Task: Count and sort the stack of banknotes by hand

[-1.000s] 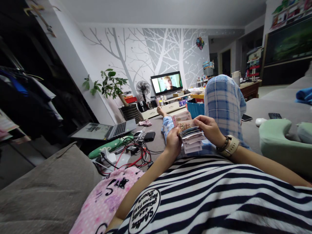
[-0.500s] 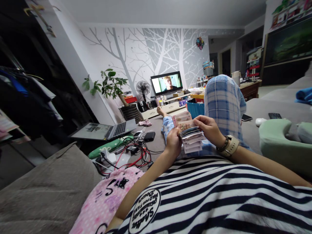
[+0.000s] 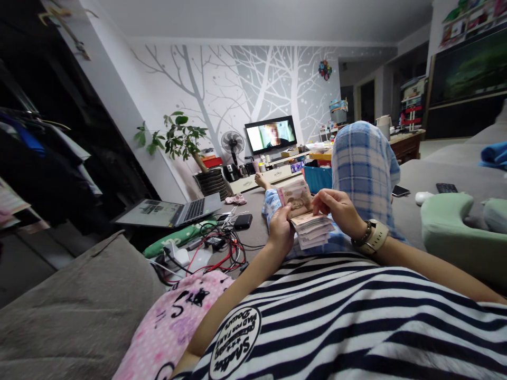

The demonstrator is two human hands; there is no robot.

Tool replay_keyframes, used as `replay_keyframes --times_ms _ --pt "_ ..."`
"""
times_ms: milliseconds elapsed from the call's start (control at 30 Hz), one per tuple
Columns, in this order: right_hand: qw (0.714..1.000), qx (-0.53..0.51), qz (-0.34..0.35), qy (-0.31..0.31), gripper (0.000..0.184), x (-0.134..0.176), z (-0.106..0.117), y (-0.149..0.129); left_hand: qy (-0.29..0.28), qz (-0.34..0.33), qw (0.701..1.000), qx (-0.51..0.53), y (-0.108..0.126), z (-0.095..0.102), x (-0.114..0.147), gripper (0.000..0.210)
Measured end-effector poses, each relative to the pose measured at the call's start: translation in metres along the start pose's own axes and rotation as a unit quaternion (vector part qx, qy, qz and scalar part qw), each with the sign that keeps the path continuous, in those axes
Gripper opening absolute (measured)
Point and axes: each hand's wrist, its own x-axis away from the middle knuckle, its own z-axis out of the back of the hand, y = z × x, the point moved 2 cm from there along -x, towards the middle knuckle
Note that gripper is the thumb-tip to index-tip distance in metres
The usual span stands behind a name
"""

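Observation:
My left hand [image 3: 281, 228] is closed around a thick bundle of banknotes [image 3: 312, 235], thumb on top. Upright beyond the thumb stand brownish and pink notes [image 3: 295, 196], the front one showing a printed portrait. The other part of the bundle is folded down towards me in uneven layers. My right hand [image 3: 336, 208] is at the right side of the bundle, its fingers bent and its fingertips on the edge of the top folded-down banknote [image 3: 306, 218]. A pale watch [image 3: 376, 237] and a dark bracelet are on my right wrist. The notes lie above my lap.
On the left are an open laptop [image 3: 178, 211], tangled cables [image 3: 222, 243], a black box-shaped device [image 3: 243, 221] and a pink blanket [image 3: 186, 306]. My raised knee [image 3: 360, 158] in plaid trousers is just beyond my right hand. A green cushion [image 3: 443, 216], a white mouse [image 3: 423, 198] and a phone [image 3: 401, 191] lie rightward.
The note marked 20 has turned down towards me onto the folded layers, uncovering a brownish note with a portrait. My right fingers have moved slightly down and left with it.

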Motion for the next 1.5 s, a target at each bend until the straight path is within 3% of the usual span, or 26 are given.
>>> replay_keyframes --times_ms 100,333,467,800,1033,1500 --pt "1.000 0.004 -0.002 -0.002 0.055 -0.001 0.000 0.001 -0.012 0.005 1.000 0.006 -0.001 0.001 -0.001 0.014" --pt "0.997 0.004 -0.027 0.077 0.055 -0.007 0.005 0.013 -0.070 -0.002 0.998 -0.010 -0.002 0.004 0.000 0.038" --pt "0.997 -0.005 -0.050 0.053 0.057 -0.008 0.004 0.016 -0.082 0.003 0.997 -0.017 -0.003 0.004 0.001 0.036" --pt "0.999 0.012 -0.023 0.019 0.050 -0.005 0.005 0.010 -0.013 -0.035 0.998 -0.042 -0.007 0.010 -0.008 0.011" --pt "0.999 -0.016 -0.025 0.014 0.041 -0.004 0.003 0.010 -0.013 -0.046 0.996 -0.075 -0.001 0.005 -0.001 0.009" --pt "1.000 -0.004 -0.024 0.016 0.041 -0.003 0.003 0.008 0.011 -0.059 0.992 -0.114 0.008 0.000 0.009 0.014"
